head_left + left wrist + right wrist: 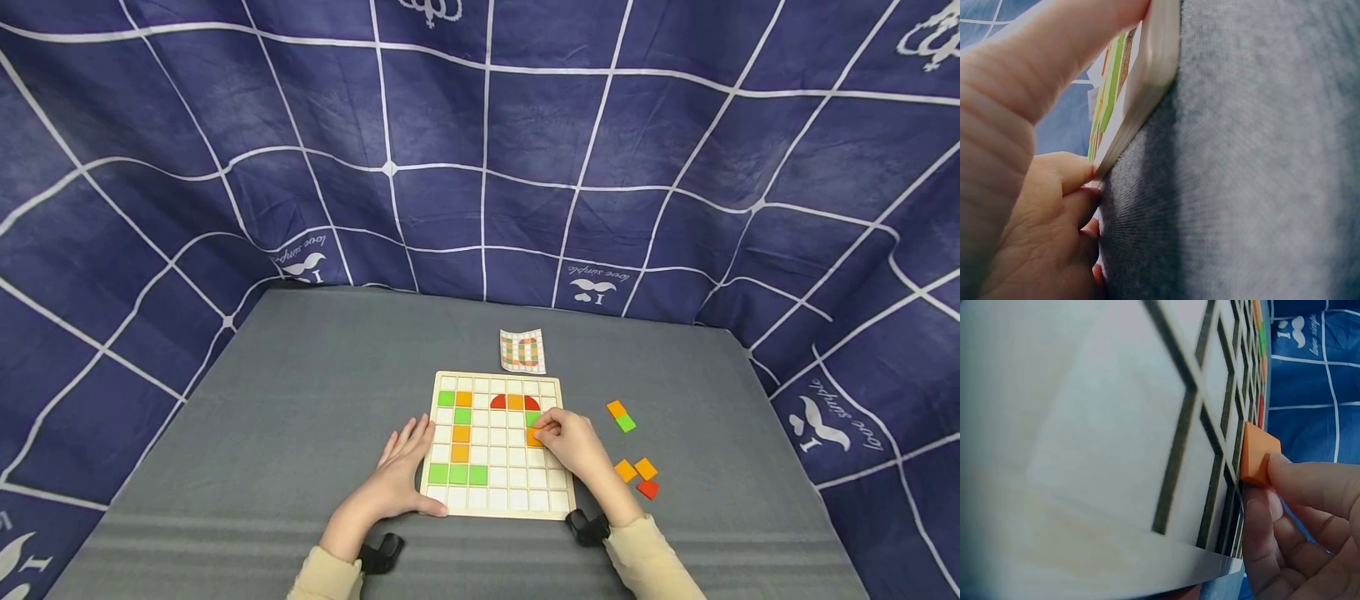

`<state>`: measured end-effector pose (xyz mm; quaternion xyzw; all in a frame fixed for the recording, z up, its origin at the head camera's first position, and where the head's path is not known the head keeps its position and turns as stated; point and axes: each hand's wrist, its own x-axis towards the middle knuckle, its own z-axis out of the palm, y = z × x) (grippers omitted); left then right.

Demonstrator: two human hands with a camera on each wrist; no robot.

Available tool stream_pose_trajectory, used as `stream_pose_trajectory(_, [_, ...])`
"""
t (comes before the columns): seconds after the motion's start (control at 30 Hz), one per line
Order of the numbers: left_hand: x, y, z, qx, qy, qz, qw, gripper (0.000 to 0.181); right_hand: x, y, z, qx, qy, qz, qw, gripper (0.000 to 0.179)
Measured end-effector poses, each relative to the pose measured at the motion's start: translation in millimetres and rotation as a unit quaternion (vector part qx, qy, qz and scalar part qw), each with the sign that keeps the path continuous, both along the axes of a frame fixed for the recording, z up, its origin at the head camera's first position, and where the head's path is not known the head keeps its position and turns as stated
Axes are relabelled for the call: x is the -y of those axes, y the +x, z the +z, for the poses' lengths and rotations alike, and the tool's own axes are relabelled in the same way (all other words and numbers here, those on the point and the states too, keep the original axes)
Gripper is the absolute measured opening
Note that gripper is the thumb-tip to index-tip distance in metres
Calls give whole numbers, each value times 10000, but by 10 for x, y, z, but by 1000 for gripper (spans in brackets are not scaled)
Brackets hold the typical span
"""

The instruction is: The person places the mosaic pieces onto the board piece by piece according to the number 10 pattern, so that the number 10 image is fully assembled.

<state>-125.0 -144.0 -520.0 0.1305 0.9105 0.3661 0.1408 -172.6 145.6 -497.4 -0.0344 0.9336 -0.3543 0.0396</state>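
A square wooden grid board [517, 500] lies on the grey table. Along its left edge rests my left hand [393, 479], fingers straight and thumb spread to the near-left corner; the left wrist view shows thumb and fingers touching the board's side [1147, 81]. With thumb and fingertips, my right hand [576, 443] pinches an orange square tile [1257, 455] at the board's right part, just below a green tile [532, 418]. Two red rounded pieces [498, 402] flank an orange tile [515, 402] above. Green and orange tiles [461, 433] form a figure on the left half.
Behind the board lies a small pattern card [522, 352]. Right of the board are loose pieces: an orange tile [616, 408] touching a green one [626, 423], two more orange tiles [646, 468] and a red piece [647, 490]. A blue checked cloth [480, 167] hangs behind.
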Motion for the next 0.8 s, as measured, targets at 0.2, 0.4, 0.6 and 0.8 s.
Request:
stream_pose_trajectory(0.2, [1,2,14,3,4,-2,10000,134,9,13,-25,-223,230,38,9995,8])
stream_pose_trajectory(0.4, [-7,-1,15,25,-1,-4,10000,134,29,26,-41,-341,366,37,9987,8])
stream_pose_trajectory(0.6, [5,-5,19,91,69,-38,9999,134,-14,33,-4,-446,150,-13,9989,12])
stream_pose_trajectory(0.8, [12,-11,11,128,99,-33,9999,135,-278,-27,76,212,-243,-419,9986,13])
